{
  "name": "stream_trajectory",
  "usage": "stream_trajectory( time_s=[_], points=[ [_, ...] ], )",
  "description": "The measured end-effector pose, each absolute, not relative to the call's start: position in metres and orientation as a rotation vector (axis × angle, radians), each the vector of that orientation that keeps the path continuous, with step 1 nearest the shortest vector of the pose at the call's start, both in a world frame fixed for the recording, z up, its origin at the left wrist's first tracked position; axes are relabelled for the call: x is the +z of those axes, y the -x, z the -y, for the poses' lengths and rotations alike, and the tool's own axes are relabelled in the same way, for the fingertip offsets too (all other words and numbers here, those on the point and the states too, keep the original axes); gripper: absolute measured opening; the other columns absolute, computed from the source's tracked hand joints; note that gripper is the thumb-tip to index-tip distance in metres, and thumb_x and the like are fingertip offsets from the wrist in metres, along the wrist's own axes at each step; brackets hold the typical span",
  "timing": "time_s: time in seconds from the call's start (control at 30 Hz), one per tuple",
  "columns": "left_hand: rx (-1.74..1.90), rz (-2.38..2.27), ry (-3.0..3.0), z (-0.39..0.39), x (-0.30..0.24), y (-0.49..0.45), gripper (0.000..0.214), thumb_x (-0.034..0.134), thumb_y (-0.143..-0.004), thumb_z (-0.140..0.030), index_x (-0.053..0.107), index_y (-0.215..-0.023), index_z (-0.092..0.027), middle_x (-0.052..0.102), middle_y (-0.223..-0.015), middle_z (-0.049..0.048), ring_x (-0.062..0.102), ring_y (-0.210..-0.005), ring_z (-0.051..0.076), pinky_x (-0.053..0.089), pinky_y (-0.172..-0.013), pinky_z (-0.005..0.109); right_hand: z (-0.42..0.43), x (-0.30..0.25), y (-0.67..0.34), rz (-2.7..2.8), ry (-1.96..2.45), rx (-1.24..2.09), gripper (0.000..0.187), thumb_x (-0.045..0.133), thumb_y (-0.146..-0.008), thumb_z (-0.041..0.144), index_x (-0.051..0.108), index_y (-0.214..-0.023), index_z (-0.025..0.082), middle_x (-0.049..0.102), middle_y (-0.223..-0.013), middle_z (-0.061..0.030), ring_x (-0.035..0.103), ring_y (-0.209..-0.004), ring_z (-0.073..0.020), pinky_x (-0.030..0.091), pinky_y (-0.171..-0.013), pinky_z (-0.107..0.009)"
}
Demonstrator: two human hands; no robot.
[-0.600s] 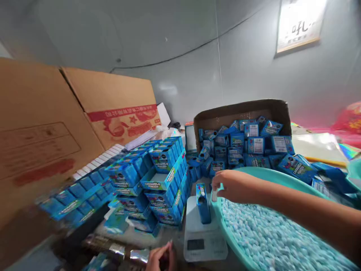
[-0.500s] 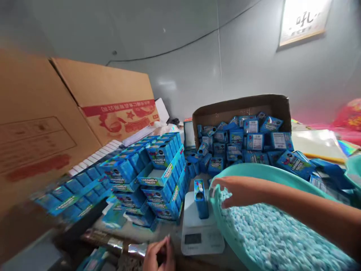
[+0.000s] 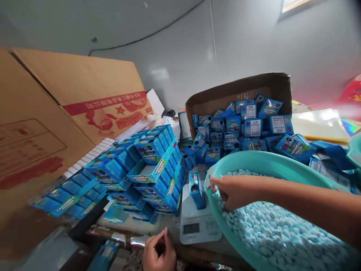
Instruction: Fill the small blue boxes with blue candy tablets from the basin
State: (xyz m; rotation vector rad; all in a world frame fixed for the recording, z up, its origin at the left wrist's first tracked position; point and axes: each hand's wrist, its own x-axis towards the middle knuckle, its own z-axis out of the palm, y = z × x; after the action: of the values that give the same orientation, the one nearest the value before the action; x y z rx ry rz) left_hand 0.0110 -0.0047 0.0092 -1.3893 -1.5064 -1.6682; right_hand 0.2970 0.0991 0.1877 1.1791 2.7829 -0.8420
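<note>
My right hand point(image 3: 232, 191) reaches into a turquoise basin point(image 3: 254, 160) at its left rim. Its fingers are curled down among small pale-blue candies point(image 3: 270, 229), so what they hold is hidden. Beside the basin, a small blue candy box point(image 3: 196, 190) stands upright on a white digital scale point(image 3: 200, 229), a dark round opening on its narrow side. My left hand point(image 3: 160, 250) is at the table's front edge, thumb and fingertips pressed together around a dark hollow, with nothing visible in it.
Stacked blue trays of candy boxes point(image 3: 156, 188) stand left of the scale. Behind the basin, a brown carton point(image 3: 239, 84) lies open with many loose blue boxes. A big cardboard box point(image 3: 36, 124) fills the left side. A clear plastic sheet point(image 3: 318, 124) lies at right.
My right hand, which had candies at its fingers by the basin's rim, now has its fingers lower among the candies. My left hand shows more fully. The view has tilted down.
</note>
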Motion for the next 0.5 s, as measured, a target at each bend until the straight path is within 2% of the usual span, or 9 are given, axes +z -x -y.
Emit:
stream_trajectory(
  time_s=[0.13,0.23,0.33,0.4,0.5],
  points=[
    [-1.638,1.519,1.425,0.008,0.018,-0.013,0.006,0.071,-0.081,-0.020,0.066,-0.082,-0.017,0.061,-0.071,-0.0028,0.057,-0.059,0.009,0.048,-0.058,0.021,-0.107,0.189,-0.296,-2.544,-1.138,-0.983,0.031,0.079,-0.059,0.023,0.070,-0.088,0.020,0.068,-0.077,0.0031,0.062,-0.069,-0.0161,0.039,-0.053,-0.023],
    [-1.704,1.568,1.534,0.011,0.033,-0.023,0.006,0.068,-0.083,-0.023,0.066,-0.086,-0.018,0.061,-0.076,-0.0025,0.059,-0.063,0.009,0.049,-0.058,0.019,-0.115,0.185,-0.296,-2.436,-1.105,-1.175,0.034,0.083,-0.057,0.026,0.071,-0.089,0.018,0.067,-0.071,0.0045,0.065,-0.066,-0.0148,0.044,-0.057,-0.021],
    [-1.776,1.523,1.636,0.009,0.062,-0.046,0.018,0.066,-0.085,-0.022,0.065,-0.102,-0.019,0.060,-0.091,0.0002,0.059,-0.072,0.010,0.052,-0.066,0.022,-0.120,0.181,-0.296,-2.453,-1.075,-1.165,0.039,0.086,-0.056,0.031,0.071,-0.089,0.018,0.066,-0.069,0.0053,0.065,-0.060,-0.0139,0.046,-0.056,-0.022],
    [-1.564,1.465,1.797,0.002,0.089,-0.063,0.030,0.065,-0.085,-0.023,0.062,-0.115,-0.019,0.061,-0.103,0.0041,0.061,-0.085,0.014,0.053,-0.078,0.028,-0.121,0.180,-0.296,-2.470,-1.047,-1.161,0.039,0.086,-0.056,0.034,0.072,-0.089,0.018,0.065,-0.068,0.0056,0.064,-0.059,-0.0138,0.046,-0.055,-0.022],
    [-1.190,1.441,1.997,-0.020,0.128,-0.082,0.049,0.059,-0.091,-0.030,0.049,-0.138,-0.019,0.059,-0.128,0.0109,0.054,-0.118,0.023,0.048,-0.099,0.040,-0.121,0.181,-0.296,-2.463,-1.034,-1.180,0.037,0.085,-0.058,0.034,0.072,-0.089,0.018,0.064,-0.065,0.0059,0.064,-0.060,-0.0140,0.046,-0.056,-0.022]
  ],
)
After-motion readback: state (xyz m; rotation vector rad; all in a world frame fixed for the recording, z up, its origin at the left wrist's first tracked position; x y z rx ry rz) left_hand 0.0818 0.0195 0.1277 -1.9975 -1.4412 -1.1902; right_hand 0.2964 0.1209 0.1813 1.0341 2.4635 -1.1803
